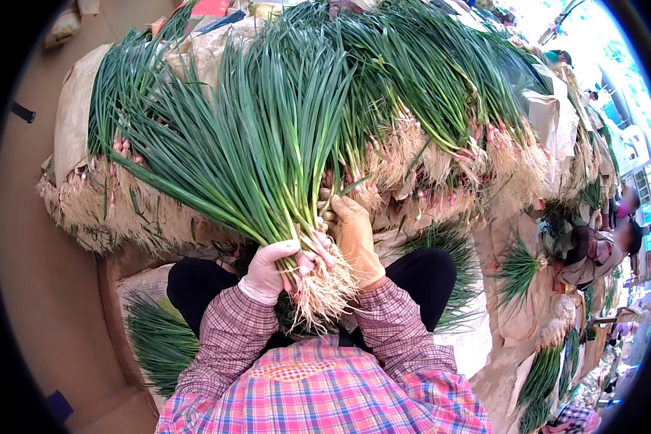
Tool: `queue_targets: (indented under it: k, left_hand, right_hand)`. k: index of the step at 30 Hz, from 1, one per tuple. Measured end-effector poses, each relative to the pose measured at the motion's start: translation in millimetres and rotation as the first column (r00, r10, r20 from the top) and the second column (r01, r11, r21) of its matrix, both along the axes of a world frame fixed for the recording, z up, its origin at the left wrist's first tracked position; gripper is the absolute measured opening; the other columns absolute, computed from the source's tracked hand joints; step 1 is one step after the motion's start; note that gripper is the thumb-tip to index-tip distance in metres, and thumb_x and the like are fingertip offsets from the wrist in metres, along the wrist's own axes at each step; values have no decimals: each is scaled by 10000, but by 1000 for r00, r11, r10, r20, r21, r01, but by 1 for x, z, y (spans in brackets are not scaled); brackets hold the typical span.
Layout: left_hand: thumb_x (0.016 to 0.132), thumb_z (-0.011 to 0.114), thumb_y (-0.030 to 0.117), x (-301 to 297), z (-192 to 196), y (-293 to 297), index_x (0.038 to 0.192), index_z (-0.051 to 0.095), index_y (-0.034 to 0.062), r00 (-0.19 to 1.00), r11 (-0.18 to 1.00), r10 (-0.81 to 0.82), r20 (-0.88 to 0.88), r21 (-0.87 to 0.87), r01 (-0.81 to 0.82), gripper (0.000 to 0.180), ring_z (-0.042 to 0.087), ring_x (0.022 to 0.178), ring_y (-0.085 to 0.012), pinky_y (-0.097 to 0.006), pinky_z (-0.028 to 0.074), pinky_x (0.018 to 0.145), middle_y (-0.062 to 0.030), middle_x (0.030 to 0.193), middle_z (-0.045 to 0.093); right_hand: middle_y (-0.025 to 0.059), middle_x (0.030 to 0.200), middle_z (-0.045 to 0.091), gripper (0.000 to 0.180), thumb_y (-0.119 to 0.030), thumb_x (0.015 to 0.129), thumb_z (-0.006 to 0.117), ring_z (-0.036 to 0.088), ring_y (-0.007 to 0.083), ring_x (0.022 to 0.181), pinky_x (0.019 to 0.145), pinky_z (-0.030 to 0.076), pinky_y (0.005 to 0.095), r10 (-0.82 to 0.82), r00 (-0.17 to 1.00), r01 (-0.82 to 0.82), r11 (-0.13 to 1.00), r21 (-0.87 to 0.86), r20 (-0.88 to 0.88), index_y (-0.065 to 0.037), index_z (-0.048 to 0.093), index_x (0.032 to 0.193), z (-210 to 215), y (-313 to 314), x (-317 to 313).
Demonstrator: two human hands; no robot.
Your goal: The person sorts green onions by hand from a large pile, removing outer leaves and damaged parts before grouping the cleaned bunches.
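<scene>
A large bunch of spring onions (267,137) fans out in front of me, with long green leaves pointing away and pink bulbs and pale stringy roots towards my lap. My left hand (266,273), in a pale pinkish glove, is closed round the stems just above the bulbs. At the right side of the same bunch, my right hand (354,235), in a tan glove, has its fingers curled against the stems beside the bulbs. The bunch partly hides its fingertips. The roots (325,293) hang loose between my two wrists.
Behind the bunch, a long heap of spring onions (427,79) lies with roots facing me, partly on tan sacking (76,108). More piles (155,340) lie at my left knee and right knee (427,282). Another person (597,253) is bent over at the right.
</scene>
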State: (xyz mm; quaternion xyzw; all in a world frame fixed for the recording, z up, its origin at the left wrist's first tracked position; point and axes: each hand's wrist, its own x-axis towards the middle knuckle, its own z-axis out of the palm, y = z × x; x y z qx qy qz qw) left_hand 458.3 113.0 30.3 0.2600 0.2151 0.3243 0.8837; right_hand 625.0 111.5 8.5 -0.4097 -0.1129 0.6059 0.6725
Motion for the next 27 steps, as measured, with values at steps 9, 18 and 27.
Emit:
queue_targets:
  k: [9,18,27]
  left_hand:
    - [709,588,294,4,20,1,1264,392,-146,999,995,-12,53,103,7,735,644,811,-283,-313,521,763,-251,1047,591]
    - [800,511,214,-2,19,-1,1151,453,-195,989,999,-22,148,-31,27,542,595,541,-79,-134,491,540,-268,931,641]
    - [856,586,269,10,29,19,1262,422,-71,800,958,-132,586,283,-49,554,573,1078,-308,-444,510,917,-268,1222,495]
  right_hand:
    - [30,785,597,169,-136,958,462,494,76,561,521,457,223,-115,975,127,991,-51,192,-35,597,967,6,2,27]
    - [129,1175,599,457,-325,983,406,582,201,1013,894,457,335,354,850,-337,935,-113,389,2,469,1296,14,-43,27]
    - [-47,828,598,372,-337,979,451,588,67,769,730,498,248,580,732,-639,767,64,357,-48,548,1192,90,11,19]
